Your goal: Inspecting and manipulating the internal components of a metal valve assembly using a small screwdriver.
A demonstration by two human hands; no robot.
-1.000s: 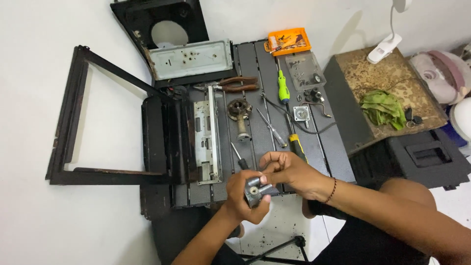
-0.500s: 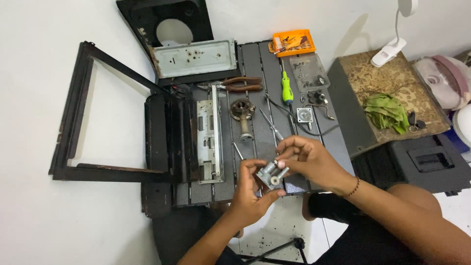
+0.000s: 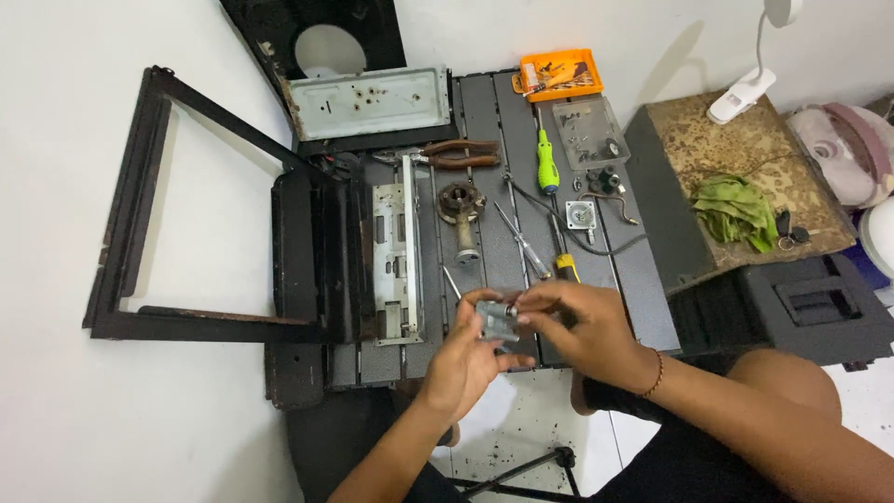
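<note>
Above the near edge of a dark slatted surface (image 3: 484, 112), the left hand (image 3: 463, 359) and right hand (image 3: 575, 328) both close their fingers on a small metal part (image 3: 496, 320), which could slip and fall to the tiled floor (image 3: 521, 419) below.

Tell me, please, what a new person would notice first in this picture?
First, the two hands at the bottom centre: the left hand and right hand together hold a small grey metal part. Above them, a dark slatted table carries a green screwdriver, pliers and an orange bit case. On the left lies a black frame.
</note>
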